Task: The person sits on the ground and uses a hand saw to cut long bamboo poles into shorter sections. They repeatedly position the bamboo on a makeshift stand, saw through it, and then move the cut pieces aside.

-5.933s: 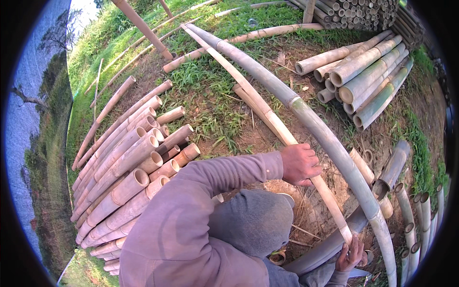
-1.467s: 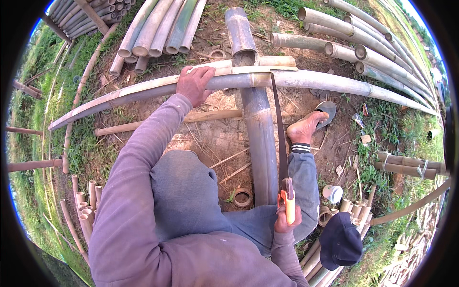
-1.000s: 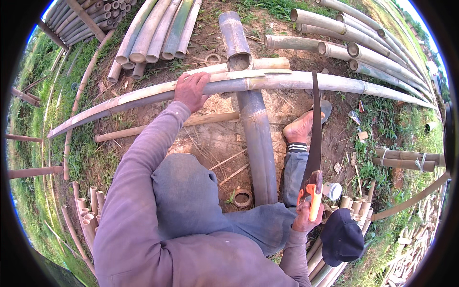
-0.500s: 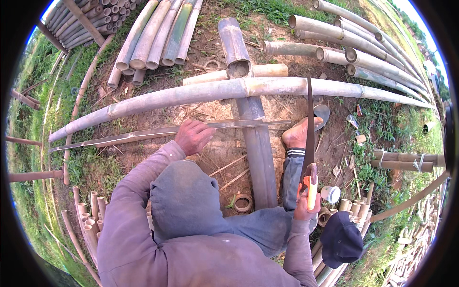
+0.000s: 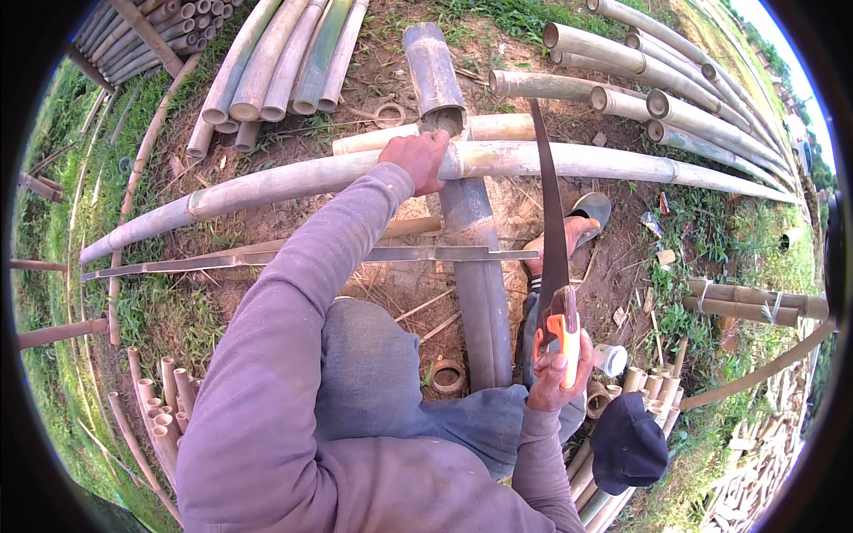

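Note:
A long pale bamboo pole (image 5: 293, 183) runs crosswise in front of me, resting over a thick dark bamboo piece (image 5: 475, 302). My left hand (image 5: 416, 162) is closed over this pole just left of its middle joint. In my right hand (image 5: 560, 373) is a handsaw (image 5: 553, 204), held by its orange-and-white handle. Its dark, curved blade points away from me and rises in front of the pole's right half; whether it touches the pole I cannot tell. On the near side of the pole lies a narrow split bamboo strip (image 5: 400, 254), parallel to it.
Bamboo poles (image 5: 267, 80) are stacked at the far left, more poles (image 5: 613, 67) at the far right. Short bamboo pieces (image 5: 169, 409) stand at the near left. A white cup (image 5: 610, 359) and a dark cap (image 5: 629, 444) are at my right. My foot (image 5: 582, 233) is beside the dark bamboo.
My left hand has left the narrow strip and moved forward and right onto the bamboo pole. The handsaw has shifted a little left, its blade tip reaching farther away.

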The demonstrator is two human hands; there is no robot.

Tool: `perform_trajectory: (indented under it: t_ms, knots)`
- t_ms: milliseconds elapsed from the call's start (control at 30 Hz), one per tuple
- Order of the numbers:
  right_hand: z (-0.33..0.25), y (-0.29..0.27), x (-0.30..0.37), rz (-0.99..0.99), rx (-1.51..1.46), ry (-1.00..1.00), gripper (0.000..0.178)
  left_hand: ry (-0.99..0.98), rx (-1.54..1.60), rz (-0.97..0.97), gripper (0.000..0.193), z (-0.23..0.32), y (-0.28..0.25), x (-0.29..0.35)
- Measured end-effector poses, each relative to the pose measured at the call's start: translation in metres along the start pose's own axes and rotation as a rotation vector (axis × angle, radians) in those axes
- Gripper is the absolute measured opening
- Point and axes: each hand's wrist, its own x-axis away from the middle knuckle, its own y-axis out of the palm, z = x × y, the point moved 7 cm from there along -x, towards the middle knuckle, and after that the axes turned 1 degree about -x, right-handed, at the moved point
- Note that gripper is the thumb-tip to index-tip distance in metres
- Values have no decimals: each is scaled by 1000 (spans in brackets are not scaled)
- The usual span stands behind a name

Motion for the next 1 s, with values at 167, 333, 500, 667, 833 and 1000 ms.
perform_trajectory:
  t_ms: [167, 333, 500, 667, 833, 1000]
  knots:
    - [4, 54, -18, -137, -13, 19, 69, -16, 36, -24, 69, -2, 0, 0]
    - [9, 68, -20, -167, -79, -14, 60, -13, 44, -15, 68, -3, -1, 2]
    - [13, 68, -17, -170, -42, -42, 60, -1, 36, 1, 66, -2, -2, 3]
    - [12, 66, -15, -174, -25, -1, 59, -6, 36, 5, 65, -2, -2, 3]
    - [-8, 76, -19, -192, 12, -73, 54, 3, 38, 28, 66, -3, 0, 2]
    - [-1, 78, -25, -198, 111, -31, 51, -3, 50, 21, 66, -1, 1, 3]
